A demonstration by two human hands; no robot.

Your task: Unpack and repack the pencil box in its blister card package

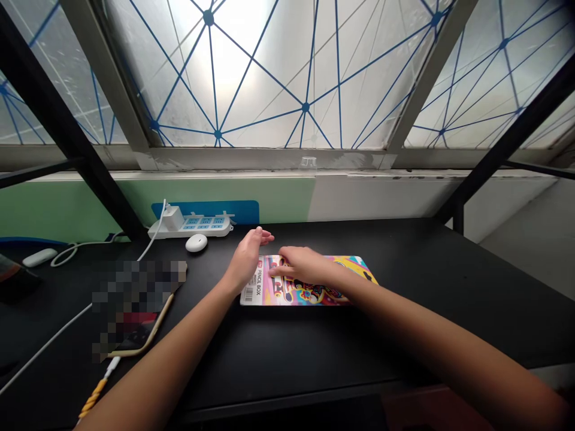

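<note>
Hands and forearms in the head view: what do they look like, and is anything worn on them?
The left hand and right hand are both ungloved. The left forearm and right forearm are slim and bare, with no sleeves in view. No watch, bracelet, ring or marking shows; some fingers are partly hidden.

A brightly coloured, rectangular pencil box (pixel 308 294) lay flat on a black desk (pixel 278 347) before me, long sides running left to right, pink-and-yellow artwork (pixel 354 264) across its top, a white barcoded "PENCIL BOX" panel (pixel 254 290) at its left end.
</note>
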